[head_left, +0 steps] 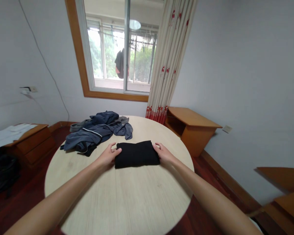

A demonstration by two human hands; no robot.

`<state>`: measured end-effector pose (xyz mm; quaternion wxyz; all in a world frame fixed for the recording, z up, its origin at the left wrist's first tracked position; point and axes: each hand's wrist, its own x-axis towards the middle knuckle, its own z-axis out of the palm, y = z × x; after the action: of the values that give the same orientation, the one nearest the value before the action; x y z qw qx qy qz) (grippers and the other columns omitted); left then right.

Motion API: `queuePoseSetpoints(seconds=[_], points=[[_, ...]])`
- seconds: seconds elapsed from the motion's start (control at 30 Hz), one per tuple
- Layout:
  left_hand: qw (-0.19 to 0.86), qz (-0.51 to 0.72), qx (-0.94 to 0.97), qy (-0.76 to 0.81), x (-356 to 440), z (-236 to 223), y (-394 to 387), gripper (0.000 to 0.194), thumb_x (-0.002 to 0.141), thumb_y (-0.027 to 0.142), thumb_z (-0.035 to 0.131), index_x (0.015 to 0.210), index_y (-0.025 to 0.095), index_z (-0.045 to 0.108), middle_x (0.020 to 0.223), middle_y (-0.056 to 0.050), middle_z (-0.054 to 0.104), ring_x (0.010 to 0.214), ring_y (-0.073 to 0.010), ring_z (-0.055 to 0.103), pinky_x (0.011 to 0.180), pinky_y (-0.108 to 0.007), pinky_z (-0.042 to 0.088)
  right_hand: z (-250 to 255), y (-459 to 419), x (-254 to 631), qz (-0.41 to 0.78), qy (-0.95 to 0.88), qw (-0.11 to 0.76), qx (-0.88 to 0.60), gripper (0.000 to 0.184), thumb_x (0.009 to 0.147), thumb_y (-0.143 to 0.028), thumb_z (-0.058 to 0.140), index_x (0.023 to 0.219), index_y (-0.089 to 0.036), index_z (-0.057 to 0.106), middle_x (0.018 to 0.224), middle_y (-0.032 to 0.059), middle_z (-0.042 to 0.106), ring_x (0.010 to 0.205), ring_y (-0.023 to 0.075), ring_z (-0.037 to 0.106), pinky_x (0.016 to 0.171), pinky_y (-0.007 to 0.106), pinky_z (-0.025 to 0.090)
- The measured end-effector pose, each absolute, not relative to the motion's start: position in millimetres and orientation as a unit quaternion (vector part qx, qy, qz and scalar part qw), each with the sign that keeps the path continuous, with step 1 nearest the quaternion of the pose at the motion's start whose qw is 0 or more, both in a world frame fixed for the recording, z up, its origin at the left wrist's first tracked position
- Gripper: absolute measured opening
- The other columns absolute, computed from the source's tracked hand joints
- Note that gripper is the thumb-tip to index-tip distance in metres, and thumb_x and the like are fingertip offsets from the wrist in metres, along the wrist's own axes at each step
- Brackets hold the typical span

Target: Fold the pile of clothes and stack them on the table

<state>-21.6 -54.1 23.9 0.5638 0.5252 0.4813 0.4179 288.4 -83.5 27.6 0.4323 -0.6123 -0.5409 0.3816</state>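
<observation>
A piece of black cloth (pixel 136 154), folded into a flat rectangle, lies on the round light-wood table (pixel 127 199). At its left end is my left hand (pixel 109 154), thumb on the top edge and fingers curled around the side. My right hand (pixel 164 153) grips the opposite end, its thumb and fingers at the right edge; some of its fingertips are hidden. What kind of garment the black cloth is cannot be made out. Beyond my left hand a loose heap of dark blue and grey clothes (pixel 95 132) covers the table's far left part.
A wooden cabinet (pixel 193 119) stands behind the table on the right, beside a flowered curtain (pixel 170 58) and a window (pixel 107 58). To the left are a low drawer unit (pixel 35 147) with white sheets on it and a black bag (pixel 2 173) on the floor.
</observation>
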Motion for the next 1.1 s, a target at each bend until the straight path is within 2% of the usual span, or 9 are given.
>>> queuePoseSetpoints(seconds=[0.13,0.23,0.3,0.53,0.63,0.7,0.8,0.9,1.1], points=[[0.592,0.391,0.560,0.428,-30,2,-74,0.100,0.061,0.042,0.085,0.143,0.017,0.034,0.081,-0.004,0.070,0.071,-0.0229,0.067,0.060,-0.029,0.047,5,-100,294,0.432,-0.574,0.424,-0.552,0.069,0.074,-0.049,0.075,0.130,-0.018,0.048,0.087,0.0053,0.069,0.081,0.0204,0.065,0.073,0.033,0.051],[0.587,0.360,0.593,0.418,-35,7,-89,0.101,0.061,0.042,0.084,0.144,0.015,0.032,0.082,-0.005,0.071,0.075,-0.0242,0.067,0.064,-0.032,0.047,1,-112,297,0.479,-0.571,0.438,-0.503,0.073,0.068,-0.044,0.080,0.128,-0.020,0.046,0.099,0.0076,0.071,0.094,0.0230,0.067,0.085,0.038,0.051],[0.588,0.345,0.610,0.403,-37,12,-96,0.102,0.063,0.040,0.081,0.146,0.013,0.028,0.083,-0.006,0.070,0.079,-0.0241,0.067,0.069,-0.033,0.047,3,-118,297,0.493,-0.565,0.440,-0.494,0.071,0.066,-0.041,0.081,0.125,-0.020,0.046,0.097,0.0069,0.071,0.093,0.0233,0.067,0.086,0.039,0.051],[0.397,0.328,0.715,0.473,-49,18,-101,0.065,0.072,0.032,0.066,0.133,0.016,0.050,0.056,0.010,0.046,0.056,-0.0151,0.050,0.060,-0.028,0.036,12,-137,295,0.460,-0.601,0.422,-0.498,0.059,0.073,-0.038,0.072,0.121,-0.019,0.042,0.085,0.0018,0.067,0.080,0.0189,0.064,0.076,0.034,0.048],[0.369,0.310,0.731,0.483,-52,20,-107,0.064,0.074,0.035,0.063,0.134,0.017,0.048,0.059,0.008,0.049,0.059,-0.0161,0.050,0.062,-0.029,0.037,11,-146,296,0.364,-0.642,0.391,-0.551,0.053,0.077,-0.038,0.067,0.122,-0.019,0.047,0.077,-0.0022,0.060,0.071,0.0159,0.057,0.070,0.031,0.044],[0.358,0.305,0.736,0.488,-53,22,-113,0.065,0.075,0.038,0.062,0.135,0.018,0.046,0.064,0.006,0.054,0.062,-0.0174,0.053,0.064,-0.030,0.038,11,-152,299,0.287,-0.659,0.371,-0.588,0.043,0.078,-0.039,0.066,0.114,-0.019,0.054,0.073,-0.0037,0.054,0.067,0.0145,0.052,0.066,0.029,0.041],[0.357,0.307,0.730,0.495,-55,22,-122,0.064,0.073,0.039,0.064,0.130,0.019,0.046,0.073,0.003,0.060,0.067,-0.0188,0.056,0.066,-0.030,0.039,11,-159,303,0.243,-0.666,0.353,-0.611,0.026,0.080,-0.044,0.063,0.087,-0.019,0.057,0.072,-0.0022,0.051,0.066,0.0140,0.047,0.063,0.028,0.038],[0.363,0.302,0.725,0.502,-54,20,-128,0.050,0.072,0.038,0.065,0.117,0.021,0.050,0.073,0.003,0.061,0.067,-0.0192,0.057,0.065,-0.030,0.038,13,-163,304,0.239,-0.681,0.322,-0.612,0.028,0.082,-0.045,0.059,0.072,-0.020,0.051,0.070,-0.0010,0.050,0.064,0.0146,0.045,0.061,0.028,0.036],[0.368,0.312,0.712,0.510,-53,15,-132,0.033,0.069,0.031,0.065,0.097,0.024,0.049,0.065,0.006,0.056,0.060,-0.0162,0.053,0.061,-0.027,0.035,17,-164,307,0.215,-0.704,0.283,-0.615,0.030,0.082,-0.041,0.055,0.063,-0.021,0.044,0.061,-0.0023,0.046,0.060,0.0137,0.041,0.057,0.027,0.029]])
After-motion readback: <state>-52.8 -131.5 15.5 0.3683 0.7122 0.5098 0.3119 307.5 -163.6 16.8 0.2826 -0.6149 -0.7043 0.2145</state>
